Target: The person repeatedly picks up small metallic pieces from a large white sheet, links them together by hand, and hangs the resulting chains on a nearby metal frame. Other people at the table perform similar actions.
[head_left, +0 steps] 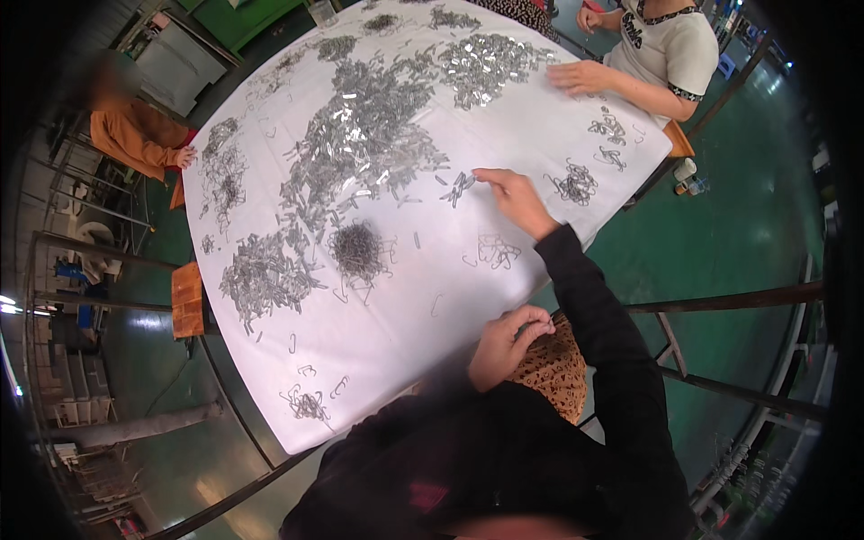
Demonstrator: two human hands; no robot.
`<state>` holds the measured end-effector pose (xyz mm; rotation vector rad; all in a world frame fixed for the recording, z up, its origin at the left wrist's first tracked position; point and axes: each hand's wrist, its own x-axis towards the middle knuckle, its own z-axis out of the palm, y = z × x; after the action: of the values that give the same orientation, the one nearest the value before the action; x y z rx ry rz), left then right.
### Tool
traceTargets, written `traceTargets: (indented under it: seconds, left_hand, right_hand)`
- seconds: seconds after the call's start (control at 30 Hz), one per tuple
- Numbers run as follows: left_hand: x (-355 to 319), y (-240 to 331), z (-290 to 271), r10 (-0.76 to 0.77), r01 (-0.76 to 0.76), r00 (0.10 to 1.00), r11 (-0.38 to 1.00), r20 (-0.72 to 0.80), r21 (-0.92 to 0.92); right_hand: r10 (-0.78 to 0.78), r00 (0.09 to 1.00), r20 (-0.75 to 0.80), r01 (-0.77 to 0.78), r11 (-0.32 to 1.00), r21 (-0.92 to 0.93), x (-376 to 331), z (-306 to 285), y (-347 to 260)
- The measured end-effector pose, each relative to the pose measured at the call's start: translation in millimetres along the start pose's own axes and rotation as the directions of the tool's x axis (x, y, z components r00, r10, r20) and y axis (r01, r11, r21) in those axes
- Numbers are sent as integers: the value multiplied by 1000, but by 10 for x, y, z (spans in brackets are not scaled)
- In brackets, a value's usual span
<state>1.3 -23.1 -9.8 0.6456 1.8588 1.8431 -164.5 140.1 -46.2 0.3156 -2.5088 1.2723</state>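
Fingers of right hand (517, 200) spread, reaching clips (457, 186) at frame centre; left hand (504, 346) curled shut, probably storing gathered clips, lower centre.

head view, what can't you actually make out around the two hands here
- Left hand: fingers curl shut, hiding whatever they pinch.
- Right hand: fingertips reach a small clip cluster; contact too small to tell.
- Metal clips: exact shape too small.
- Table: near edge hidden by dark sleeves.

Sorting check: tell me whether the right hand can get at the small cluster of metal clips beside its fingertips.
Probably yes: the right hand lies stretched on the white table, fingertips next to the small clip cluster, nothing between them.
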Motion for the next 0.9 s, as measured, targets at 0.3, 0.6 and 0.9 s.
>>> traceTargets:
  seconds: [0.3,0.6,0.9]
  left_hand:
    - [-55,143,-51,-30,29,999,999,-31,-26]
    - [-19,-12,39,111,-113,993,989,25,93]
    - [-33,-7,138,216,-214,976,975,-21,63]
  right_hand:
    - [-76,986,146,136,876,-463,261,564,493]
    - [188,982,-8,-189,979,-74,-95,175,549]
    - [548,834,59,-396,521,757,-467,-283,355]
